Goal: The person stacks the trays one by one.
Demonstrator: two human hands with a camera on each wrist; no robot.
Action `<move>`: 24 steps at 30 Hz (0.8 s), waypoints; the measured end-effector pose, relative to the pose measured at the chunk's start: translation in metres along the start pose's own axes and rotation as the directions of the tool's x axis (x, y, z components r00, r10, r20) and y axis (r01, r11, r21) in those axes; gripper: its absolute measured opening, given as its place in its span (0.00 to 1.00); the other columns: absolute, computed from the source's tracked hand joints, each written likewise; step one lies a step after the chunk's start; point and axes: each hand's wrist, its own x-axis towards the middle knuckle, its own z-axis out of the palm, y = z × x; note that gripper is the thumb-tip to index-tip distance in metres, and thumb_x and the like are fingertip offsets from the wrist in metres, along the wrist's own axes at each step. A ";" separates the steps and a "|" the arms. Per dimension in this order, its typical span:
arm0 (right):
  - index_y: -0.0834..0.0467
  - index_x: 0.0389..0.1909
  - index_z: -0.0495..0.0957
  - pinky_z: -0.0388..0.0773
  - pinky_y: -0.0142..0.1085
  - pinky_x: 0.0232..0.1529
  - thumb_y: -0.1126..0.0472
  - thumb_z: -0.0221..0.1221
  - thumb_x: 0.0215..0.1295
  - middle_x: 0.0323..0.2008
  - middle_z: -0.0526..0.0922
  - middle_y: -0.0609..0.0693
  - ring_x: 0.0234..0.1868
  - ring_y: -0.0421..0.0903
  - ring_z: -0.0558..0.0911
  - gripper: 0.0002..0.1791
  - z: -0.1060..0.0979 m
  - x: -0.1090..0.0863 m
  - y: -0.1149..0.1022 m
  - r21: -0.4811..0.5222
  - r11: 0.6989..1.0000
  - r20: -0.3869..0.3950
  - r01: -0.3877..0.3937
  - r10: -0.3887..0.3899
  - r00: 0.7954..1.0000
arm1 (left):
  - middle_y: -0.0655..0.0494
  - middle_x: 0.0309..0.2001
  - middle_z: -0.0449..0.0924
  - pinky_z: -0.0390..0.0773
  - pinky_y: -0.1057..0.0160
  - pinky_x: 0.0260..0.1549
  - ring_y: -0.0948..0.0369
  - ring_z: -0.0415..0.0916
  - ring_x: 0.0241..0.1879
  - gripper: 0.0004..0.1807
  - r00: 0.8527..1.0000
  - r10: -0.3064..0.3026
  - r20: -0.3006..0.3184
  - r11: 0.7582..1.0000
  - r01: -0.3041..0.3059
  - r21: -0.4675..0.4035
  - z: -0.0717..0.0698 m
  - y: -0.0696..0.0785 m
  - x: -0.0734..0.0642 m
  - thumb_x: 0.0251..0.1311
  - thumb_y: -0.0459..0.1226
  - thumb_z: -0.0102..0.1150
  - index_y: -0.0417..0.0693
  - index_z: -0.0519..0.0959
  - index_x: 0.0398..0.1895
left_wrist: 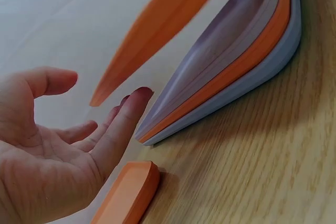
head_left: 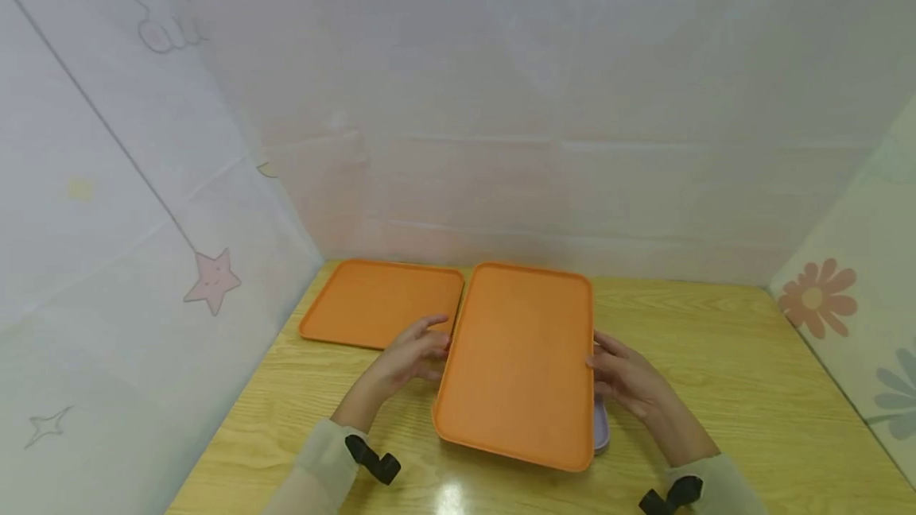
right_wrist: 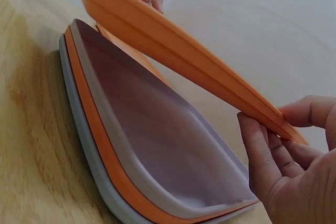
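Observation:
An orange rectangular tray (head_left: 518,364) is held raised and tilted above a stack. My right hand (head_left: 630,380) pinches its right edge, thumb on top and fingers beneath, as the right wrist view shows. My left hand (head_left: 408,356) is by the opposite edge with its thumb and fingers spread, a gap between them and the tray in the left wrist view. Beneath lies the stack: a purple tray (right_wrist: 157,119) on top, an orange tray (left_wrist: 284,3) in the middle and a grey-blue tray (left_wrist: 252,74) at the bottom. The held tray mostly hides this stack from the head view.
Another orange tray (head_left: 382,304) lies flat at the back left of the wooden table (head_left: 716,372). Pale printed sheets (head_left: 501,102) hang around the back and both sides. Dark wrist straps (head_left: 372,459) sit over the light sleeves.

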 end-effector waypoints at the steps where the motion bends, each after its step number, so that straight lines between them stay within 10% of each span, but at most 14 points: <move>1: 0.59 0.82 0.39 0.84 0.37 0.46 0.68 0.52 0.75 0.53 0.81 0.45 0.48 0.44 0.84 0.42 -0.002 0.000 0.000 -0.008 1.000 0.012 -0.002 0.002 1.000 | 0.36 0.66 0.67 0.84 0.47 0.44 0.46 0.75 0.57 0.34 1.000 0.001 0.017 1.000 -0.001 -0.002 0.000 0.000 0.001 0.73 0.41 0.55 0.51 0.57 0.78; 24: 0.63 0.81 0.35 0.85 0.41 0.49 0.69 0.50 0.76 0.52 0.83 0.49 0.49 0.47 0.86 0.42 -0.015 -0.006 -0.005 -0.003 1.000 0.095 -0.011 0.012 0.995 | 0.44 0.59 0.70 0.84 0.54 0.38 0.54 0.76 0.49 0.38 0.993 -0.015 0.117 1.000 0.018 -0.019 0.013 -0.004 0.013 0.70 0.32 0.57 0.53 0.54 0.80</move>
